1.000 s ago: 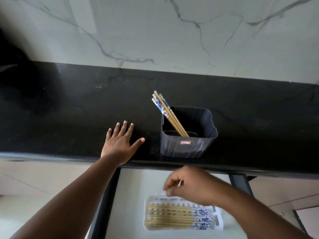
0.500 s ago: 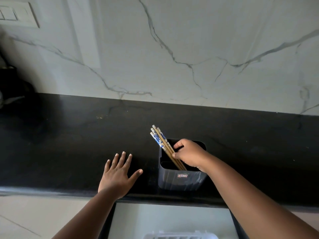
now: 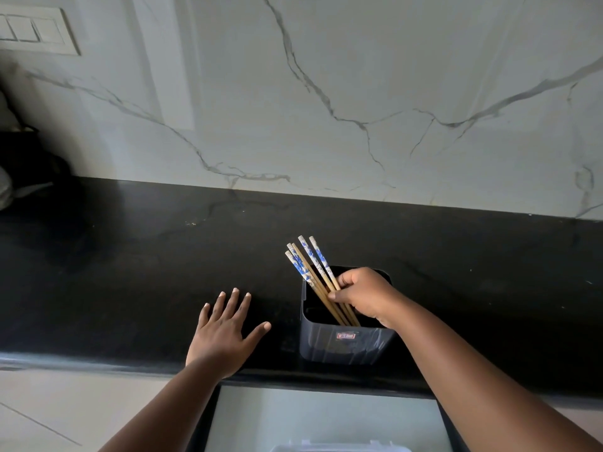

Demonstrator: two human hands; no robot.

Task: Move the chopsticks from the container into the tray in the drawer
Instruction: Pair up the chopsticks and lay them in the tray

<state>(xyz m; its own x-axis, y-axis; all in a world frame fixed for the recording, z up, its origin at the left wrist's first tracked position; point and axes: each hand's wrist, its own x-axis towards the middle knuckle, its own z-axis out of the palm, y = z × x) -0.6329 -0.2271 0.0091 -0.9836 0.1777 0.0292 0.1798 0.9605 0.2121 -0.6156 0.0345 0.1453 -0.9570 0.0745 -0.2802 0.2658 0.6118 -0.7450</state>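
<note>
The left hand [image 3: 222,334] lies flat with fingers spread on the glossy black stone counter [image 3: 130,256], holding nothing. Just right of it stands the dark grey square plastic container [image 3: 342,347], where the right hand [image 3: 365,295] grasps wooden chopsticks with blue-and-white patterned tops [image 3: 310,272], leaning left.

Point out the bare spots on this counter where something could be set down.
The counter is bare left of the left hand, behind both hands up to the wall, and right of the container. It is crowded at the container, where the right hand grips the chopsticks.
</note>
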